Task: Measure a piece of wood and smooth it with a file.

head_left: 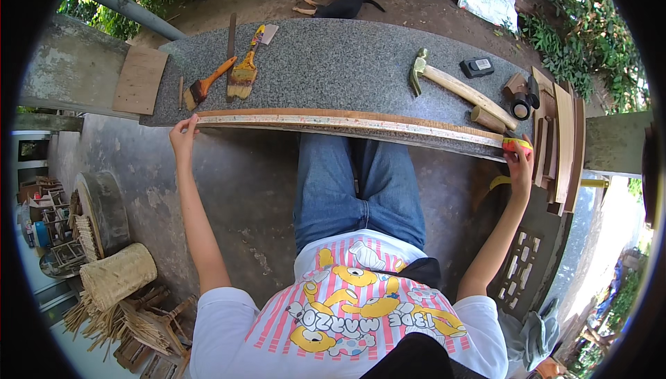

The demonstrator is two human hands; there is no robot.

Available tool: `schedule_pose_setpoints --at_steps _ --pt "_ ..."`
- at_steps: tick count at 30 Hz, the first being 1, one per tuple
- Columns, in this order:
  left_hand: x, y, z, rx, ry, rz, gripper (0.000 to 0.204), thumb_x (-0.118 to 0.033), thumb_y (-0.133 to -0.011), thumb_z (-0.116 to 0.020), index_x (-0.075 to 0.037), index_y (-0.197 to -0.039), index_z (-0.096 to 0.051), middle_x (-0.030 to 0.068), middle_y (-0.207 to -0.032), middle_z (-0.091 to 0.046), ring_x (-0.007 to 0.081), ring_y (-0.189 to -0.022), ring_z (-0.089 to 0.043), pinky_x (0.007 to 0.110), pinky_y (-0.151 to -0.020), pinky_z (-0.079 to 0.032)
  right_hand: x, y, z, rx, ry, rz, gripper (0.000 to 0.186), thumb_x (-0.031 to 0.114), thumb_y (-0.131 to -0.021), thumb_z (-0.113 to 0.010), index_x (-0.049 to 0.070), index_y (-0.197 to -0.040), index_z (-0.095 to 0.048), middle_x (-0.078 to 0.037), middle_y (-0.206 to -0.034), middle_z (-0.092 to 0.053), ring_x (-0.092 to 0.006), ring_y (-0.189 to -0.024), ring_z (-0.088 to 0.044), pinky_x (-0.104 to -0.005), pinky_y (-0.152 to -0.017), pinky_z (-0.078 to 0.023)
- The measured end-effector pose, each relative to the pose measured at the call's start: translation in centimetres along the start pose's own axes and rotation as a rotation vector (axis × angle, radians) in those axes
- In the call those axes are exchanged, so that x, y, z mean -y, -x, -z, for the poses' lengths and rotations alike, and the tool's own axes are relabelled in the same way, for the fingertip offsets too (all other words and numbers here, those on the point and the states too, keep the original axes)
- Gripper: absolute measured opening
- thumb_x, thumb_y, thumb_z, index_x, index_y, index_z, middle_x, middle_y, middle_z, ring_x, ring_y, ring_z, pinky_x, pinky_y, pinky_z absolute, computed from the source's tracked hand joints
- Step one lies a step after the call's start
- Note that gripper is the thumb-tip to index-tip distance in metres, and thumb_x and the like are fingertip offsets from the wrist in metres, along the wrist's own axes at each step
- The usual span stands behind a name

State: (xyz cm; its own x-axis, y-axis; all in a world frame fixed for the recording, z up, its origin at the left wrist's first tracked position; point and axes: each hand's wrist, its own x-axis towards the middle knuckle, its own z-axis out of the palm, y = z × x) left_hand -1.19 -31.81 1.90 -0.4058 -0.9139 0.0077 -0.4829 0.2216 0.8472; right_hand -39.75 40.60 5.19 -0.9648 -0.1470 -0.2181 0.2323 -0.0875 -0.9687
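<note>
Tape-measure blade (347,123), 12 o'clock, lies along wooden strip (277,111); left hand (184,133), 9 o'clock, pinches blade's end; right hand (520,162), 3 o'clock, grips red-yellow case (516,145). Risk: loosened left pinch could let blade recoil.

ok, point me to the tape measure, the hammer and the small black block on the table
Tape measure (516,145): head view, on its red-and-yellow case.
Hammer (460,88): head view, on its wooden handle.
Black block (476,67): head view, on its upper face.
</note>
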Motion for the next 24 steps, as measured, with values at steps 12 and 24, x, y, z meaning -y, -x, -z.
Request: schedule_pose_setpoints --at_steps 12,24 --pt "-0.4 0.4 0.0 0.002 -0.009 0.028 0.032 -0.033 -0.086 -0.073 -0.002 -0.092 -0.071 0.0021 -0.081 -0.066 0.0079 -0.065 -0.059 0.022 -0.058 -0.042 -1.4 -1.0 0.0 -0.068 0.175 0.101 0.044 0.012 -0.085 -0.073 0.005 -0.118 -0.046 -0.008 -0.104 -0.059 -0.0156 -0.088 -0.062 -0.0269 -0.075 -0.049" --pt "-0.2 0.7 0.3 -0.003 0.011 0.044 0.033 -0.033 -0.086 -0.073 -0.001 -0.091 -0.071 0.0021 -0.081 -0.066 0.0085 -0.067 -0.06 0.022 -0.058 -0.042 -1.8 -1.2 -0.7 -0.145 0.172 0.093 0.055 0.008 -0.077 -0.079 0.006 -0.119 -0.044 -0.008 -0.099 -0.058 -0.0157 -0.084 -0.062 -0.0267 -0.074 -0.05"
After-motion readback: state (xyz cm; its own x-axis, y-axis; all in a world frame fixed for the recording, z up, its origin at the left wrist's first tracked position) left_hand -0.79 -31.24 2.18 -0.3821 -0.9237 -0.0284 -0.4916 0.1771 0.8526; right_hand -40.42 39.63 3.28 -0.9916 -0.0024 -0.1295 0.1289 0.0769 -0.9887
